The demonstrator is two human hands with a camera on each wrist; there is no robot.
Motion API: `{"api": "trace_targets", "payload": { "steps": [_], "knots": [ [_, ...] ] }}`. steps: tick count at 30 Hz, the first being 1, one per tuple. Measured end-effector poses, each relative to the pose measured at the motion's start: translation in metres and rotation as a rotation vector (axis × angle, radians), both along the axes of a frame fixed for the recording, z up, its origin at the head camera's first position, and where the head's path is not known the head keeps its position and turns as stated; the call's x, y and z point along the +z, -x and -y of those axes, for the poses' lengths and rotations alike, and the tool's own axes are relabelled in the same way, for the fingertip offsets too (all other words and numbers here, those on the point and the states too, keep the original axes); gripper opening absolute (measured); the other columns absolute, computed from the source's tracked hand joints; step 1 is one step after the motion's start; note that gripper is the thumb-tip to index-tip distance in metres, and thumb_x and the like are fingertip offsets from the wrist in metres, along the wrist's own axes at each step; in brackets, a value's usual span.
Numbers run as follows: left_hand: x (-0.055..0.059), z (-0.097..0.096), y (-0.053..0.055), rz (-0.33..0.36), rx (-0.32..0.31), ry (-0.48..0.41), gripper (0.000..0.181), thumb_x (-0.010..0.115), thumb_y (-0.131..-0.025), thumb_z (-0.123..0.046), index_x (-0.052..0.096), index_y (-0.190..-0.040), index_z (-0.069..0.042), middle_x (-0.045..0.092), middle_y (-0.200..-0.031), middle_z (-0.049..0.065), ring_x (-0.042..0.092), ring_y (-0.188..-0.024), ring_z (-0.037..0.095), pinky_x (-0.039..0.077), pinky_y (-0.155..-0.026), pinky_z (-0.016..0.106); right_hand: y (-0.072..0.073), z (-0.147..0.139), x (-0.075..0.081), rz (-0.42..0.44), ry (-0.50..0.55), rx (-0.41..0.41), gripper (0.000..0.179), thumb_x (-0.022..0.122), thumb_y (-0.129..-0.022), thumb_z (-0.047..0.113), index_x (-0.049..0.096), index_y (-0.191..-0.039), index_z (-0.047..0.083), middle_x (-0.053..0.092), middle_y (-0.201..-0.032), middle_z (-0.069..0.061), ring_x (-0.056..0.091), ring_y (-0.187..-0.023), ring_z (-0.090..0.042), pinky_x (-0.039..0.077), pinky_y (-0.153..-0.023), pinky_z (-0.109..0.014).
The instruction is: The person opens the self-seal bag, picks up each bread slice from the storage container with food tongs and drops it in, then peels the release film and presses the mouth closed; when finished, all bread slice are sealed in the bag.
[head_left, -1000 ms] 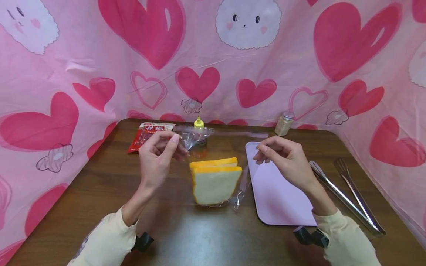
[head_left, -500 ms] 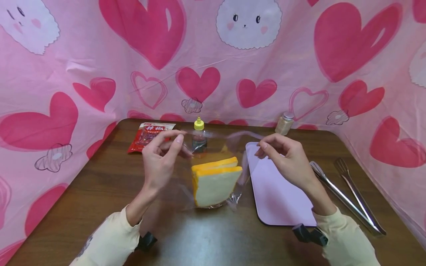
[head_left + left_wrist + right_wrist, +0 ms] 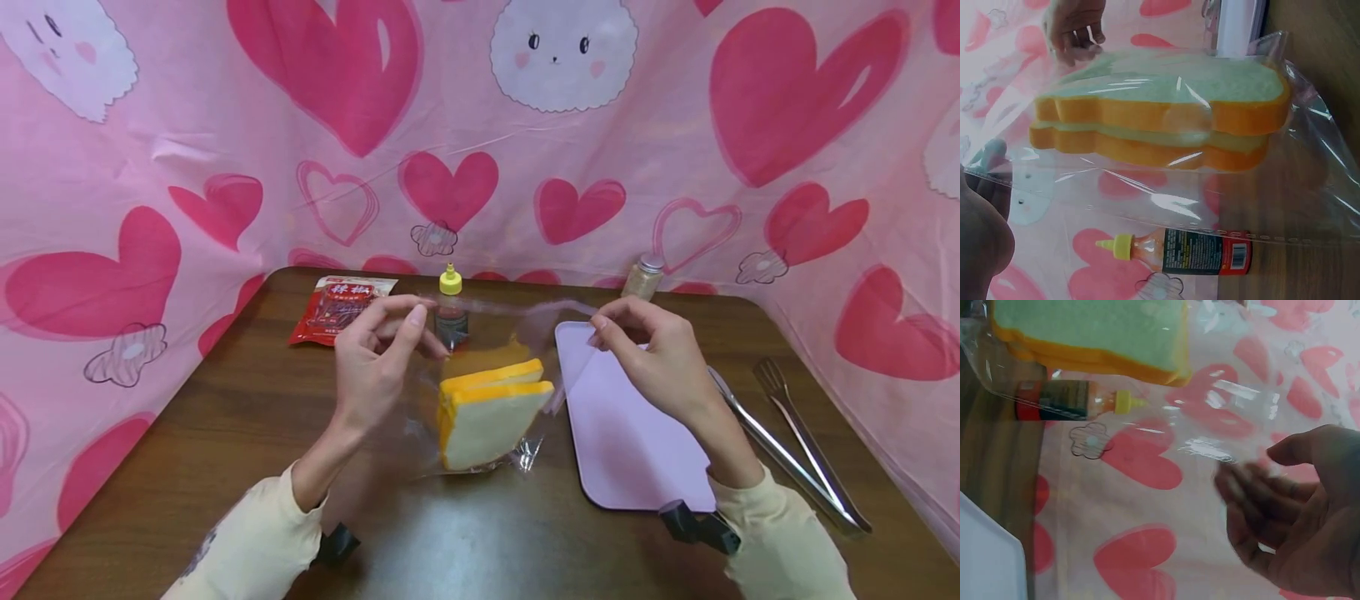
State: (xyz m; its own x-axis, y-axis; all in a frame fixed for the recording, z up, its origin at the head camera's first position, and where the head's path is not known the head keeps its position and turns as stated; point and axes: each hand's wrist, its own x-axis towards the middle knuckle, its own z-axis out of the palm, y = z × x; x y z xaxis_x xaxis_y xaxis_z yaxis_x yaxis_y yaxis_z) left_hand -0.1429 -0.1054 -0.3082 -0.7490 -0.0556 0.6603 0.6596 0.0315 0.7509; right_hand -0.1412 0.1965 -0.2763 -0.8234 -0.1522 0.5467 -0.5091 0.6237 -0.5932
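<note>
Two slices of bread [image 3: 495,425] with orange-yellow crusts stand on edge inside a clear plastic bag [image 3: 1166,203], near the middle of the table. My left hand [image 3: 378,362] pinches the bag's upper left corner between thumb and fingers. At the opposite upper corner, my right hand [image 3: 652,358] pinches the bag's edge, so its mouth spreads between both hands. In the left wrist view the bread [image 3: 1160,115] lies sideways within the film, the slices slightly apart at one end. The right wrist view shows the right hand [image 3: 1291,512] with film reaching up to its fingertips.
A lilac tray [image 3: 637,450] lies right of the bag, beside metal tongs [image 3: 795,467] and a fork-ended utensil [image 3: 772,379]. Behind stand a yellow-capped sauce bottle [image 3: 452,321], a red packet [image 3: 330,312] and a spice jar [image 3: 642,277]. A pink heart-print cloth [image 3: 450,108] surrounds the table.
My left hand has moved slightly right, bringing the bag's mouth edges up into an arch. The bread has turned and tilted a little to the right; my right hand has shifted slightly right.
</note>
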Motion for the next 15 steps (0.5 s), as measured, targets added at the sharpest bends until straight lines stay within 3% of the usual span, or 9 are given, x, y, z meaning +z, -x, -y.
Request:
{"api": "trace_targets", "payload": {
  "steps": [4, 6, 7, 11, 15],
  "knots": [
    [0.0, -0.005, 0.0, -0.005, -0.02, -0.01, 0.015, 0.06, -0.103, 0.002, 0.069, -0.112, 0.011, 0.076, -0.075, -0.011, 0.072, -0.064, 0.007, 0.061, -0.066, 0.02, -0.003, 0.008, 0.003, -0.172, -0.047, -0.1, 0.018, 0.072, -0.097, 0.006, 0.069, -0.113, -0.002, 0.076, -0.094, -0.013, 0.068, -0.084, -0.014, 0.048, -0.075, -0.015],
    [-0.001, -0.006, 0.002, -0.021, -0.008, 0.012, 0.014, 0.061, -0.102, 0.003, 0.069, -0.111, 0.011, 0.076, -0.075, -0.002, 0.07, -0.065, 0.005, 0.056, -0.06, 0.017, -0.003, 0.016, 0.005, -0.303, -0.056, -0.093, 0.023, 0.074, -0.094, 0.004, 0.068, -0.114, -0.005, 0.074, -0.099, -0.018, 0.068, -0.091, -0.027, 0.048, -0.081, -0.021],
    [-0.001, -0.007, 0.002, -0.032, -0.006, 0.021, 0.014, 0.061, -0.102, 0.004, 0.069, -0.111, 0.012, 0.076, -0.075, 0.002, 0.069, -0.065, 0.005, 0.053, -0.057, 0.016, -0.004, 0.021, 0.005, -0.372, -0.062, -0.071, 0.024, 0.074, -0.092, 0.003, 0.068, -0.114, -0.006, 0.073, -0.101, -0.019, 0.068, -0.094, -0.033, 0.049, -0.085, -0.026],
    [-0.003, -0.01, 0.004, -0.058, 0.0, 0.05, 0.014, 0.062, -0.101, 0.005, 0.07, -0.11, 0.013, 0.072, -0.075, 0.024, 0.067, -0.066, 0.004, 0.045, -0.051, 0.016, -0.005, 0.043, 0.007, -0.586, -0.149, 0.081, 0.023, 0.075, -0.09, 0.005, 0.07, -0.11, -0.005, 0.073, -0.104, -0.019, 0.066, -0.099, -0.037, 0.055, -0.089, -0.043],
    [-0.003, -0.013, 0.002, -0.059, -0.007, 0.059, 0.013, 0.063, -0.1, 0.006, 0.07, -0.11, 0.011, 0.074, -0.082, 0.025, 0.068, -0.067, 0.002, 0.05, -0.054, 0.016, -0.007, 0.065, 0.007, -0.705, -0.255, 0.186, 0.02, 0.077, -0.092, 0.009, 0.072, -0.108, -0.003, 0.073, -0.103, -0.018, 0.066, -0.095, -0.034, 0.059, -0.082, -0.044]
  ]
}}
